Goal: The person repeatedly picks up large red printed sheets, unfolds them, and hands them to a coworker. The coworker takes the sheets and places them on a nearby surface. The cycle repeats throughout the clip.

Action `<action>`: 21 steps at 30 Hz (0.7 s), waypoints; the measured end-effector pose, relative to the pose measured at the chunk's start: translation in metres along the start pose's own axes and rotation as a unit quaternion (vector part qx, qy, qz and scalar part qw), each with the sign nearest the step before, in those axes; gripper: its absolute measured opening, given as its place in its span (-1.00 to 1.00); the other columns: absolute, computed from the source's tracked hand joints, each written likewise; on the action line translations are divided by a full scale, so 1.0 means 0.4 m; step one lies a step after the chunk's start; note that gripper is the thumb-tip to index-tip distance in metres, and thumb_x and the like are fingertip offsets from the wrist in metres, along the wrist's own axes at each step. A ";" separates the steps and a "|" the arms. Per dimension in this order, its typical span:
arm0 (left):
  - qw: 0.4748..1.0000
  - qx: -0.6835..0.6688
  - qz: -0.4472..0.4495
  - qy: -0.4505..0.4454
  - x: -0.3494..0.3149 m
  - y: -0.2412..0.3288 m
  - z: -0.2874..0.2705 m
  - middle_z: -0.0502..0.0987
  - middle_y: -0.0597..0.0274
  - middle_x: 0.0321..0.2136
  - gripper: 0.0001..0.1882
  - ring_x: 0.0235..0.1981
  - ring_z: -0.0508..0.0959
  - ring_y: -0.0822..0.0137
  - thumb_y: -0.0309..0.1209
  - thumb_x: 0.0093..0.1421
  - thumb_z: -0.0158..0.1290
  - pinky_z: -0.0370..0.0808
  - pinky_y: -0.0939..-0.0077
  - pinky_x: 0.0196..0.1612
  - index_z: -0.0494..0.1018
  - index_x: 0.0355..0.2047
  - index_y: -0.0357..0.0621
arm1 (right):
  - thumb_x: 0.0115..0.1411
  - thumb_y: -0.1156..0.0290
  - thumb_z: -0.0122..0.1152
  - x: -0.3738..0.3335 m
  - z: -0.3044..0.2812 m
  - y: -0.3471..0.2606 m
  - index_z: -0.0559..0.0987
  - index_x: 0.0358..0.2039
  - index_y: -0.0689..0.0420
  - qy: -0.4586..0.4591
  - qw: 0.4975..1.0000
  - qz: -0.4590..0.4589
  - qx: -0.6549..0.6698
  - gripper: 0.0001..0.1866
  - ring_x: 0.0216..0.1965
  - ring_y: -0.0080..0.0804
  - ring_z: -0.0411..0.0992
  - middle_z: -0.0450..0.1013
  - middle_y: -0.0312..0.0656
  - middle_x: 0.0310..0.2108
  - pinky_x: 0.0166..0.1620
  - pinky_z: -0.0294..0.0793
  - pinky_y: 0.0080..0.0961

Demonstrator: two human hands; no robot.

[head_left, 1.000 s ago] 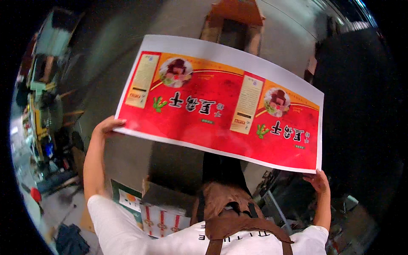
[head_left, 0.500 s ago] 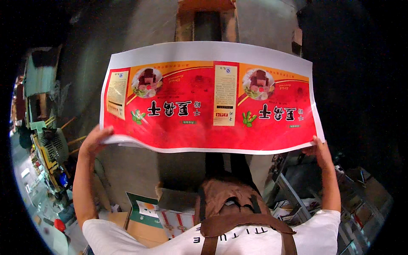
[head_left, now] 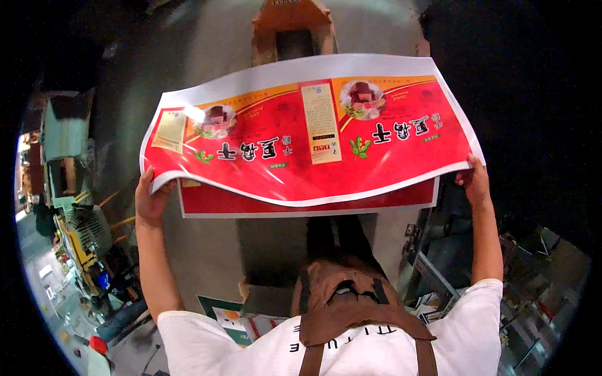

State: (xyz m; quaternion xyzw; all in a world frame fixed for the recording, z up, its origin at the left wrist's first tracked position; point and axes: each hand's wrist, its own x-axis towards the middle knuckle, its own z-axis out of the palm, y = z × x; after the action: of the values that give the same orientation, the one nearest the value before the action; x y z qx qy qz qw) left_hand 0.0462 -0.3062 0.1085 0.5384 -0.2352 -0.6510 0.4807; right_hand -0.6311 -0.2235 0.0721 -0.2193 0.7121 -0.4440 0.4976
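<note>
My left hand (head_left: 154,193) is closed on the near left corner of a large printed sheet (head_left: 269,172), and my right hand (head_left: 473,182) is closed on its near right corner. The sheet is glossy red with a white border, orange bands, cream panels, pictures of food and dark lettering, all upside down to me. It bows between my hands, its near edge sagging in a wave. Below that edge shows a second red sheet (head_left: 389,200) with a white border; what supports it is hidden. Both arms are stretched forward.
A wooden frame or crate (head_left: 262,31) stands on the grey floor beyond the sheet. At left is a cluttered area with a yellow frame (head_left: 81,235) and a red object (head_left: 98,344). Metal rails (head_left: 433,272) stand at right. A green-and-white printed board (head_left: 232,319) is near my left side.
Both hands have risen in the view, the right more than the left. The held sheet has shifted up and become more curved, and the second red sheet now shows beneath it.
</note>
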 end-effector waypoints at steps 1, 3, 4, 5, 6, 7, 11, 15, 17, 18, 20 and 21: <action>1.000 -0.018 0.014 -0.014 -0.034 0.024 -0.016 0.44 0.11 -0.24 -0.61 -0.31 0.49 0.28 -0.28 0.12 -0.12 0.45 0.44 -0.33 0.26 -0.10 -0.28 | 0.07 0.17 -0.02 -0.018 0.017 -0.041 0.41 -0.31 0.14 0.015 0.999 -0.005 0.051 -0.70 -0.74 -0.60 0.29 0.38 -0.31 -0.61 -0.72 0.25 -0.68; 0.996 -0.058 0.043 -0.047 -0.087 0.057 -0.041 0.42 0.09 -0.19 -0.60 -0.29 0.49 0.27 -0.29 0.12 -0.12 0.46 0.44 -0.32 0.24 -0.08 -0.28 | 0.08 0.20 -0.01 -0.006 -0.020 -0.065 0.41 -0.31 0.13 0.016 0.991 -0.029 0.131 -0.73 -0.77 -0.65 0.25 0.37 -0.35 -0.64 -0.73 0.22 -0.73; 0.994 -0.070 0.089 -0.003 -0.093 0.064 -0.017 0.41 0.09 -0.17 -0.59 -0.29 0.49 0.27 -0.29 0.12 -0.12 0.46 0.43 -0.31 0.24 -0.07 -0.27 | 0.08 0.21 -0.01 0.014 -0.017 -0.069 0.41 -0.32 0.12 0.003 0.986 -0.045 0.163 -0.74 -0.78 -0.67 0.23 0.36 -0.37 -0.65 -0.74 0.20 -0.76; 0.986 -0.083 0.136 0.039 -0.106 0.079 0.023 0.40 0.08 -0.16 -0.59 -0.30 0.49 0.26 -0.29 0.12 -0.12 0.46 0.42 -0.30 0.23 -0.07 -0.27 | 0.08 0.22 -0.02 0.023 -0.001 -0.078 0.41 -0.35 0.10 0.023 0.976 -0.068 0.205 -0.77 -0.79 -0.70 0.22 0.37 -0.40 -0.64 -0.76 0.19 -0.79; 0.975 -0.095 0.182 0.082 -0.098 0.074 0.038 0.39 0.07 -0.15 -0.58 -0.31 0.49 0.26 -0.29 0.11 -0.11 0.47 0.41 -0.29 0.22 -0.06 -0.26 | 0.09 0.23 -0.03 0.066 -0.018 -0.060 0.42 -0.37 0.11 0.000 0.963 -0.090 0.253 -0.77 -0.75 -0.68 0.26 0.39 -0.37 -0.63 -0.72 0.26 -0.75; 0.974 -0.070 0.205 0.069 -0.086 0.080 0.001 0.43 0.07 -0.21 -0.63 -0.31 0.48 0.27 -0.27 0.13 -0.11 0.44 0.37 -0.24 0.28 -0.12 -0.23 | 0.09 0.24 -0.05 0.107 -0.038 -0.038 0.43 -0.39 0.12 -0.025 0.947 -0.110 0.302 -0.77 -0.72 -0.66 0.31 0.40 -0.35 -0.61 -0.68 0.33 -0.72; 0.929 -0.213 0.262 -0.149 0.039 0.059 -0.196 0.50 0.13 -0.38 -0.79 -0.33 0.48 0.31 -0.32 0.16 -0.12 0.43 0.37 -0.22 0.42 -0.38 -0.20 | 0.11 0.22 -0.09 0.171 -0.042 0.044 0.45 -0.42 0.17 -0.131 0.886 -0.116 0.430 -0.73 -0.55 -0.46 0.41 0.44 -0.23 -0.55 -0.43 0.47 -0.50; 0.932 -0.253 0.246 -0.085 0.113 -0.076 -0.221 0.50 0.16 -0.39 -0.78 -0.35 0.47 0.36 -0.34 0.17 -0.13 0.43 0.47 -0.24 0.42 -0.34 -0.24 | 0.09 0.20 -0.07 0.250 -0.062 0.235 0.46 -0.39 0.20 -0.040 0.892 -0.105 0.437 -0.69 -0.40 -0.31 0.40 0.43 -0.14 -0.42 -0.27 0.44 -0.39; 0.937 -0.284 0.125 -0.161 0.101 -0.174 -0.223 0.50 0.16 -0.37 -0.77 -0.33 0.47 0.37 -0.34 0.16 -0.11 0.41 0.48 -0.22 0.41 -0.31 -0.25 | 0.08 0.17 -0.06 0.236 -0.089 0.312 0.47 -0.38 0.19 0.016 0.900 -0.063 0.432 -0.68 -0.35 -0.28 0.39 0.43 -0.14 -0.38 -0.20 0.41 -0.35; 0.932 -0.296 0.068 -0.197 0.095 -0.210 -0.238 0.49 0.16 -0.35 -0.76 -0.32 0.46 0.38 -0.33 0.15 -0.10 0.41 0.48 -0.21 0.41 -0.29 -0.26 | 0.06 0.17 -0.04 0.212 -0.086 0.361 0.47 -0.38 0.17 0.046 0.915 -0.053 0.398 -0.68 -0.34 -0.27 0.39 0.43 -0.16 -0.38 -0.20 0.40 -0.34; 0.957 -0.240 0.130 -0.101 0.053 -0.277 -0.286 0.48 0.15 -0.32 -0.75 -0.31 0.46 0.39 -0.32 0.14 -0.09 0.41 0.49 -0.21 0.40 -0.28 -0.25 | 0.04 0.17 -0.03 0.133 -0.095 0.417 0.48 -0.38 0.15 0.143 0.911 -0.035 0.385 -0.69 -0.34 -0.28 0.39 0.43 -0.16 -0.40 -0.22 0.41 -0.36; 0.962 -0.214 0.163 -0.055 0.032 -0.290 -0.298 0.48 0.15 -0.31 -0.74 -0.31 0.45 0.39 -0.31 0.13 -0.08 0.40 0.50 -0.21 0.40 -0.28 -0.25 | 0.04 0.17 -0.03 0.094 -0.106 0.422 0.48 -0.39 0.14 0.130 0.898 -0.025 0.419 -0.70 -0.35 -0.28 0.39 0.44 -0.17 -0.40 -0.23 0.42 -0.37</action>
State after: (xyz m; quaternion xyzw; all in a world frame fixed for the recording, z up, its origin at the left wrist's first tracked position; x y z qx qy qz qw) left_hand 0.1140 -0.2429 -0.0300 0.3408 -0.2015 -0.6274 0.6706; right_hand -0.6631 -0.1484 -0.0861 0.0520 0.5128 -0.7383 0.4350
